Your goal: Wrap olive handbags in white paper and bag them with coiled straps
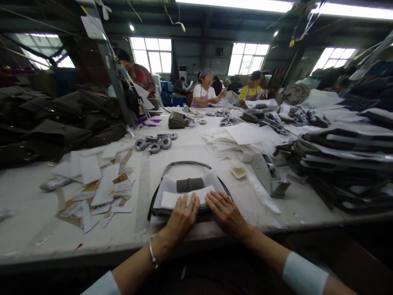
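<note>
In front of me an olive-grey handbag (152,207) lies on the table, its strap looped out at the far side. White wrapping paper (167,183) covers its front around an olive flap or tab (190,184). A folded white sheet (172,199) lies across the near part of the bag. My left hand (183,213) rests flat on this sheet, fingers stretched out. On the sheet's right end lies my right hand (226,213), its fingers also extended and pressing down. The bag's underside is hidden.
White card and paper scraps (101,184) lie left; rolled grey straps (159,142) sit beyond. A tape dispenser (270,176), small dish (238,171) and paper stack (239,139) stand right. Wrapped bags (334,164) are piled far right, dark bags (61,123) far left. Co-workers (204,90) sit opposite.
</note>
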{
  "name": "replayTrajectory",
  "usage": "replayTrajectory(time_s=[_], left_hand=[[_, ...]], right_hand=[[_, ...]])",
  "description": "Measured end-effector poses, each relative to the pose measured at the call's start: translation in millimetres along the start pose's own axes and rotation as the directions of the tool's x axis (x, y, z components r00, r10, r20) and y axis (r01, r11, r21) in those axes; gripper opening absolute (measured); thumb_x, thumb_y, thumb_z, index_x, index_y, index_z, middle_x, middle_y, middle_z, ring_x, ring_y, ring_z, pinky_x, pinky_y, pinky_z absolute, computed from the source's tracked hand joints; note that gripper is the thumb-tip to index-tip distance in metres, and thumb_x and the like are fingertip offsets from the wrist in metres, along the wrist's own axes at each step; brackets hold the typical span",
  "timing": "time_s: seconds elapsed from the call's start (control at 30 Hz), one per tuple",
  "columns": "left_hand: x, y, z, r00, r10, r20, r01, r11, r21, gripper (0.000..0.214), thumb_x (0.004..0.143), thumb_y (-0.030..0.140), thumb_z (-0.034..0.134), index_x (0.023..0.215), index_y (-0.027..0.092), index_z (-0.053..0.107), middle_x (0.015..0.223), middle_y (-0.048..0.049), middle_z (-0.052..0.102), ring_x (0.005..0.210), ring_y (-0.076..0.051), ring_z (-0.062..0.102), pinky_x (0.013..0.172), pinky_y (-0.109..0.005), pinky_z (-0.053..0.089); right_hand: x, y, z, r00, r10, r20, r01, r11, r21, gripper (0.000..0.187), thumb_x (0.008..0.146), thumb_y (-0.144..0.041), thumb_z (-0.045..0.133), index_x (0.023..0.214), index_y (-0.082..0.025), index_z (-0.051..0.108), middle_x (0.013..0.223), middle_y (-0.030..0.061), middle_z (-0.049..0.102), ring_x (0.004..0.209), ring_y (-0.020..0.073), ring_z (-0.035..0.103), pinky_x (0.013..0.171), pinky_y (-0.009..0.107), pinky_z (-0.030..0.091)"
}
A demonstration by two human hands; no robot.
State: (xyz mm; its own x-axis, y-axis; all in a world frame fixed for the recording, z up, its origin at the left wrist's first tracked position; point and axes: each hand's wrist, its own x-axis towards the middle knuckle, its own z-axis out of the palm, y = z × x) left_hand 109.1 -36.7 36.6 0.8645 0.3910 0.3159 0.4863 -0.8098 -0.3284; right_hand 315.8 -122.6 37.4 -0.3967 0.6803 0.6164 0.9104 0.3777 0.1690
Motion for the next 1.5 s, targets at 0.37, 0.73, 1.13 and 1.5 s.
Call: replayTrajectory(time_s=[0.37, 0.73, 1.13, 1.5], left_hand=[[23.5, -43.8, -33.8, 0.99, 0.129, 0.051, -0.109, 0.954, -0.28, 0.061, 0.076, 0.004, 0.042, 0.137, 0.01, 0.043, 0.134, -0.0193, 0.057, 0.119, -0.027, 0.059, 0.096, -0.042, 0.052], [8.7, -20.2, 0.9, 0.974, -0.032, -0.223, 0.044, 0.998, 0.051, 0.045, 0.085, 0.005, 0.044, 0.129, 0.013, 0.054, 0.13, -0.0146, 0.063, 0.119, -0.031, 0.059, 0.098, -0.046, 0.049], [1.0, -40.2, 3.1, 0.916, 0.018, -0.4, -0.053, 0.996, -0.077, 0.044, 0.093, 0.01, 0.033, 0.133, 0.016, 0.051, 0.126, -0.0104, 0.067, 0.108, -0.025, 0.066, 0.091, -0.036, 0.051], [-4.9, -41.1, 5.1, 0.934, -0.049, -0.354, 0.003, 0.991, -0.131, 0.044, 0.094, 0.012, 0.042, 0.137, 0.018, 0.047, 0.133, -0.0079, 0.062, 0.113, -0.024, 0.063, 0.101, -0.037, 0.042]], right_hand=[[24.4, 8.0, 3.6, 0.999, 0.041, -0.012, -0.042, 0.996, -0.08, 0.042, 0.093, -0.013, 0.045, 0.135, -0.014, 0.052, 0.124, 0.0129, 0.064, 0.122, 0.029, 0.053, 0.105, 0.048, 0.035], [45.0, 16.7, 3.0, 0.994, -0.015, 0.111, 0.021, 0.998, -0.058, 0.019, 0.098, -0.017, 0.043, 0.109, -0.016, 0.058, 0.093, 0.0076, 0.067, 0.082, 0.0204, 0.06, 0.074, 0.035, 0.042], [6.7, 25.0, -54.5, 0.936, 0.329, -0.126, -0.308, 0.938, 0.162, 0.022, 0.095, -0.023, 0.054, 0.116, -0.023, 0.062, 0.113, 0.0061, 0.07, 0.112, 0.0219, 0.06, 0.103, 0.042, 0.04], [-135.7, 114.9, -77.3, 0.295, 0.943, 0.154, -0.93, 0.247, 0.272, 0.021, 0.067, -0.04, 0.072, 0.08, -0.024, 0.076, 0.086, 0.0049, 0.071, 0.086, 0.0258, 0.064, 0.083, 0.038, 0.049]])
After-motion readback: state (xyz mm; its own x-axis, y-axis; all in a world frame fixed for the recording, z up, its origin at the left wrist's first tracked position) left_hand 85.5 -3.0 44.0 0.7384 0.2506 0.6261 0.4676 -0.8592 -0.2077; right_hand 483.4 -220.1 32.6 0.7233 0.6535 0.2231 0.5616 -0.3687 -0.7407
